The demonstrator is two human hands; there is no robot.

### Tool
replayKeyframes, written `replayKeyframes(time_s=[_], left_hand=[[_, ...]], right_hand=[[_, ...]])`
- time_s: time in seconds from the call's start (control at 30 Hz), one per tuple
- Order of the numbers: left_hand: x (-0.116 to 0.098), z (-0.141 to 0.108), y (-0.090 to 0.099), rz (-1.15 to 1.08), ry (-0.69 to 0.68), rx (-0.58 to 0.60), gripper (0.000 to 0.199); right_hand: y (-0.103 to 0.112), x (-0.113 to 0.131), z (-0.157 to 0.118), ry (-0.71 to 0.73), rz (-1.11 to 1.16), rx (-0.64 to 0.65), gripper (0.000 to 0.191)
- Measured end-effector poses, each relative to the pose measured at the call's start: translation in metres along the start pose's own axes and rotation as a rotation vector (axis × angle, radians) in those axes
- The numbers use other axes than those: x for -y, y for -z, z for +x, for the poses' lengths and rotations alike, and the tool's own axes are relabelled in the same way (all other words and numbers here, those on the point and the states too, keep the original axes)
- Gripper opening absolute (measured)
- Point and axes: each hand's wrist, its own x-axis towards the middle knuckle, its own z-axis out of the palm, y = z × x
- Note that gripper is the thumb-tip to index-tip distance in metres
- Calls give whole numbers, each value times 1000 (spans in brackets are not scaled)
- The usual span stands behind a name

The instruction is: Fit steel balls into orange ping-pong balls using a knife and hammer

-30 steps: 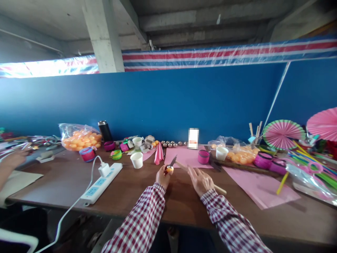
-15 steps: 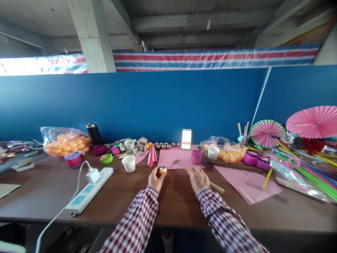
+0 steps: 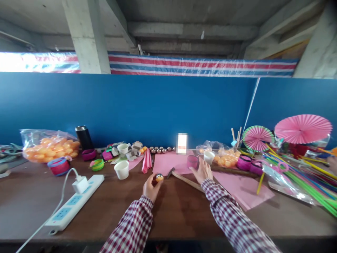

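Note:
My left hand [image 3: 151, 189] is closed around a small ball [image 3: 159, 177], shiny silver on top and orange below, held just above the brown table. My right hand [image 3: 203, 171] is at the right side of a magenta ring-shaped roll [image 3: 193, 161], thumb and fingers apart; whether it touches the roll I cannot tell. Between my hands a hammer [image 3: 186, 180] lies on the table, its dark head near the pink sheet [image 3: 165, 163] and its wooden handle running under my right wrist. Several silver balls [image 3: 160, 150] line up behind that sheet.
A white power strip [image 3: 76, 202] with a plugged-in charger lies at left. White paper cups [image 3: 121, 170] and bags of orange balls [image 3: 52, 147] stand around. Another pink sheet [image 3: 243, 188], paper fans [image 3: 302, 129] and coloured sticks [image 3: 302, 182] are at right. Another person's hand shows at the right edge.
My right hand has moved off the hammer, away and slightly right to the magenta roll. My left hand still holds the ball. The view has shifted a little to the right.

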Motion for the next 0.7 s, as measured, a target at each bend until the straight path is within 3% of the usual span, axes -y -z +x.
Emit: replayKeyframes(time_s=[0.2,0.43,0.57,0.7], left_hand=[[-4,-2,1,12,12,34,39],[8,-2,1,47,18,135,41],[13,-1,-1,59,47,165,44],[11,-1,-2,70,63,187,43]], right_hand=[[-20,-22,29,-8,135,156,59],[-43,-23,40,-10,160,117,62],[-46,-25,42,-5,191,172,58],[-36,-20,43,115,108,173,59]])
